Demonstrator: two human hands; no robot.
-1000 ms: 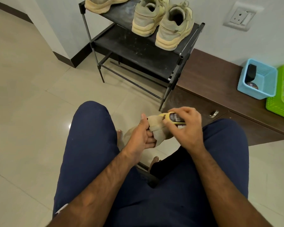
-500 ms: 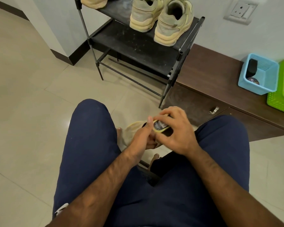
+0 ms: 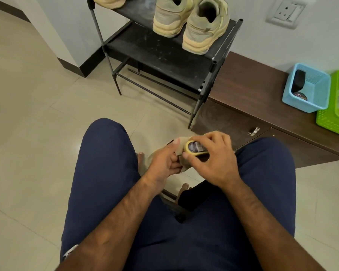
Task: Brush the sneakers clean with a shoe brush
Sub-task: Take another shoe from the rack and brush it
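Tile (image 3: 37,114) filled most of the view, pale and glossy. A black shoe rack (image 3: 155,53) stood against the wall, with a low brown cabinet (image 3: 252,89) just beside it on the right. The person sat with knees apart in dark blue trousers (image 3: 106,173), bare toes showing on the floor between them. On the rack's top shelf two beige sneakers (image 3: 170,18) stood side by side, heels toward the camera, and part of another showed at the far left end; whether any of these had been brushed could not be told. A blue basket (image 3: 319,92) sat on the cabinet just beside a green basket (image 3: 331,122). Between the knees, clear of the floor, was the held sneaker (image 3: 182,139), mostly hidden by the hands. The left hand (image 3: 162,163) gripped it, fingers curled underneath and thumb laid across the fabric. The right hand (image 3: 213,161) pinched the yellow-backed brush (image 3: 196,148) between thumb and fingertips, the bristle side turned down onto the shoe and out of sight. The step in hand appeared to be scrubbing this one shoe, so the task looked only partly done. The next move probably called for short, firm strokes kept clear of the left thumb. That hand would need to brace the shoe and then turn it to bring an unbrushed side up.
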